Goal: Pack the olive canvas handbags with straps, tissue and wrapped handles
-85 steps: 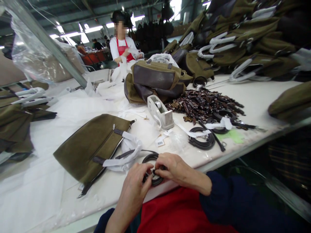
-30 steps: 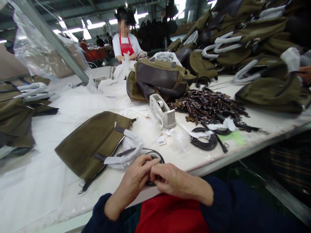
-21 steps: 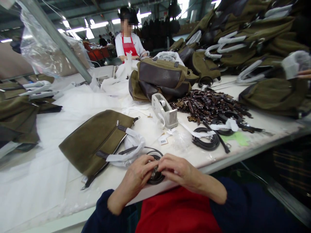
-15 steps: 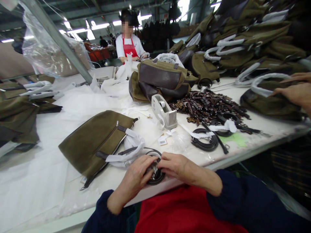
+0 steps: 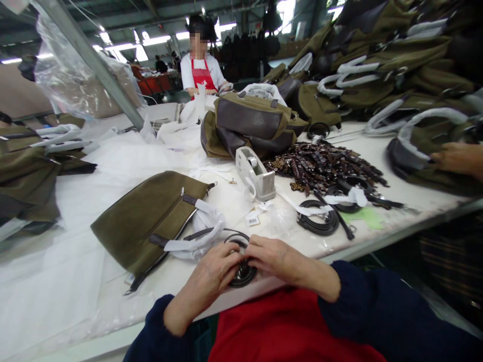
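Note:
A coiled dark strap (image 5: 245, 276) lies at the table's front edge, partly covered by my fingers. My left hand (image 5: 215, 266) is closed on its left side, fingertips over the middle of the coil. From the right, my right hand (image 5: 273, 256) pinches at the same coil, and the fingertips of both hands meet there. Just beyond my left hand lies an olive handbag (image 5: 151, 221) on its side. Its handles (image 5: 199, 234) are wrapped in white padding and reach close to the coil. What exactly sits between my fingertips is hidden.
A grey tape dispenser (image 5: 256, 173) stands mid-table, before stacked olive bags (image 5: 249, 120). Rightward are a heap of brown tags (image 5: 328, 163) and coiled straps (image 5: 319, 216). A co-worker's hand (image 5: 458, 158) holds a bag at far right. Another person (image 5: 204, 70) stands across the table.
My fingertips have shifted slightly over the coil, and both hands stay in nearly the same place. At far right, the co-worker's bag has moved a little to the right.

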Demonstrator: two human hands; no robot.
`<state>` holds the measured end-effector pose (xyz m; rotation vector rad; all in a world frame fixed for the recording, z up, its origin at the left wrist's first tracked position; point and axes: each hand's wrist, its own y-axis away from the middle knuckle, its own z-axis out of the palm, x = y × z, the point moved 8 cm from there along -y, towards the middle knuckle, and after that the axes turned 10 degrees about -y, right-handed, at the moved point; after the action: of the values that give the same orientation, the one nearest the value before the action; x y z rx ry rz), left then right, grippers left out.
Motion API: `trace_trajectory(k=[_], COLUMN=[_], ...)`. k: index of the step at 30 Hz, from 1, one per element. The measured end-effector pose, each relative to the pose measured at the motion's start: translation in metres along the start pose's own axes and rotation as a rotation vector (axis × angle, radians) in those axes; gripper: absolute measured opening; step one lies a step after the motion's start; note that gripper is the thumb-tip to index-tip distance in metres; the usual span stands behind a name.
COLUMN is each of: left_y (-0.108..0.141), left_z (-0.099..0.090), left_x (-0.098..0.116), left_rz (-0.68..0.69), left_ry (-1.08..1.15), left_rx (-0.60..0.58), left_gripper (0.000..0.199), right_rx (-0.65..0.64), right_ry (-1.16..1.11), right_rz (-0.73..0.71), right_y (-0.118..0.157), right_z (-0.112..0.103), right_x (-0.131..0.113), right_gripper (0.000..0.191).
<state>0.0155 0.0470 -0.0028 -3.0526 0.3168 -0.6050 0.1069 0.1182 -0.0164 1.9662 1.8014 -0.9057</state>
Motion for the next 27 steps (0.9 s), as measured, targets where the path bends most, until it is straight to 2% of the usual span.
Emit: trace_trajectory(k=[3,6,9,11,16,20,24,27], left_y=[-0.002,-0.004,-0.003,-0.002,0.003,0.007,0.013,0.017], left_z=[0.000,0.000,0.002,0.005,0.007,0.007,0.005,0.004], left_x=[0.005,0.005,0.005,0.004,0.000,-0.002,-0.007,-0.011], left_rz=[0.017,0.001,-0.005,0.001,-0.013,-0.032,-0.057,-0.087], left_ry=[-0.066,-0.092,-0.119,-0.137,-0.056,0.009,0.098,0.153], left_rx=[-0.054,-0.086,-0.092,-0.085,-0.006,0.047,0.132,0.205], left_gripper=[0.030,0.020,0.015,0.017,0.017,0.014,0.018,0.020], right_rx=[0.043,0.105,0.125,0.092,0.039,0.014,-0.011,-0.026], right_ry=[-0.092,-0.148,-0.144,-0.110,0.048,0.210,0.179,0.146], right_rz=[0.063,0.073,0.053,0.032,-0.031,-0.095,-0.165,-0.153], right_y=[0.008,0.014,0.015,0.013,0.005,-0.005,-0.012,-0.011], right_z=[-0.010,-0.015,-0.012,-0.008,-0.001,0.001,0.002,0.003], right_x=[0.006,0.010,0.012,0.012,0.009,-0.004,-0.022,-0.029], right_gripper=[0.017,0.019,0.018,0.017,0.010,0.007,0.008,0.013])
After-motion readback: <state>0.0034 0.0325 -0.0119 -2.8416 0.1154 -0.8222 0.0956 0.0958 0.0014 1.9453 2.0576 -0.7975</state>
